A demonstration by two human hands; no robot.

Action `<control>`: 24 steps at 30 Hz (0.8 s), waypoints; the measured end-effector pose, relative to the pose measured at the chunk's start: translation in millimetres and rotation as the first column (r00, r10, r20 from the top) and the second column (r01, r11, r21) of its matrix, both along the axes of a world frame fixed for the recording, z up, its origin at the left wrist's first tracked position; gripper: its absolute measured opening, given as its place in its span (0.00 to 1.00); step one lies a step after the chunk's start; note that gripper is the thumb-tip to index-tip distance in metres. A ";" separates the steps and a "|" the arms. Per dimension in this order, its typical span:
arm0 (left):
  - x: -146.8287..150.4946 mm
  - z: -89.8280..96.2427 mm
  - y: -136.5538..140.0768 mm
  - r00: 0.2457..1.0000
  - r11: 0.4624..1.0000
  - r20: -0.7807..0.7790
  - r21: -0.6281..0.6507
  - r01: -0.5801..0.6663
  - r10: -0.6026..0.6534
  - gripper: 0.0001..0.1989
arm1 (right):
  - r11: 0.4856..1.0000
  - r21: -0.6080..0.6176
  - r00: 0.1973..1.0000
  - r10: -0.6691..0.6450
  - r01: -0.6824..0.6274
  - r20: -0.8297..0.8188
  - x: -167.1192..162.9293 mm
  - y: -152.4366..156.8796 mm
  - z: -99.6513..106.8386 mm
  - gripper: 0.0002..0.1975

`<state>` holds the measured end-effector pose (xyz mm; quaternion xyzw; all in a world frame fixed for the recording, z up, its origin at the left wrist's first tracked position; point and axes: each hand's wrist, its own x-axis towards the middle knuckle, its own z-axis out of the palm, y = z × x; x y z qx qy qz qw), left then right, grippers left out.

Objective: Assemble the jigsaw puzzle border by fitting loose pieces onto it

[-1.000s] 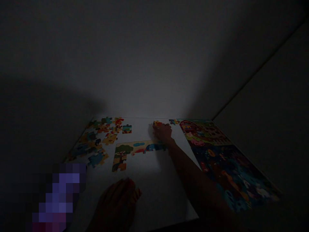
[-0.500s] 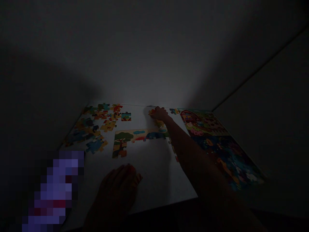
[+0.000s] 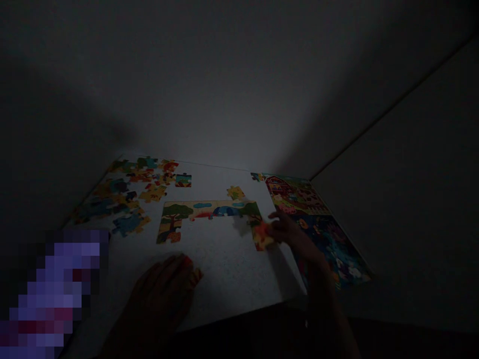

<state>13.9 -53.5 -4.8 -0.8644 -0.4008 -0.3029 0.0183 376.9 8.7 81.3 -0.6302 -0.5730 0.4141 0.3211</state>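
In dim light, my right hand (image 3: 286,232) pinches an orange and yellow puzzle piece (image 3: 263,233) at the right side of a partly joined jigsaw (image 3: 175,211). This jigsaw shows trees, clouds and a blue animal along its top strip, with short legs down the left and right sides. Low on the white table, my left hand (image 3: 164,281) rests with its fingers curled over a puzzle piece (image 3: 195,277), whose orange and yellow edge sticks out by the fingertips. A single yellow piece (image 3: 235,192) lies just above the strip.
Many loose puzzle pieces (image 3: 129,219) spread over the table's left side. One landscape piece (image 3: 183,180) lies apart near the back. Two finished pictures, a farm scene (image 3: 295,192) and a dark blue sea scene (image 3: 333,244), lie at the right. A wall stands behind the white table (image 3: 232,279).
My right hand has come back from the table's far edge to the jigsaw's right side, carrying an orange and yellow puzzle piece. My left hand keeps its place on the table; the view has shifted slightly.
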 end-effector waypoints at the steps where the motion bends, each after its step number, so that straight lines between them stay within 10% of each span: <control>1: 0.7 -0.8 -0.3 1.000 1.000 0.012 -0.009 -0.004 0.004 0.19 | 0.999 -0.031 1.000 -0.008 0.008 0.016 4.9 -25.2 -3.0 0.18; 10: 1.4 -0.6 -0.4 0.999 0.999 -0.035 -0.048 -0.023 0.021 0.19 | 0.926 0.265 0.908 -0.336 0.270 0.251 -3.7 -85.6 -59.6 0.15; 24: -2.1 -2.0 -0.9 0.994 0.990 -0.100 -0.134 -0.049 0.036 0.20 | 0.874 0.471 0.730 -0.400 0.121 0.554 -46.6 -100.8 -71.5 0.20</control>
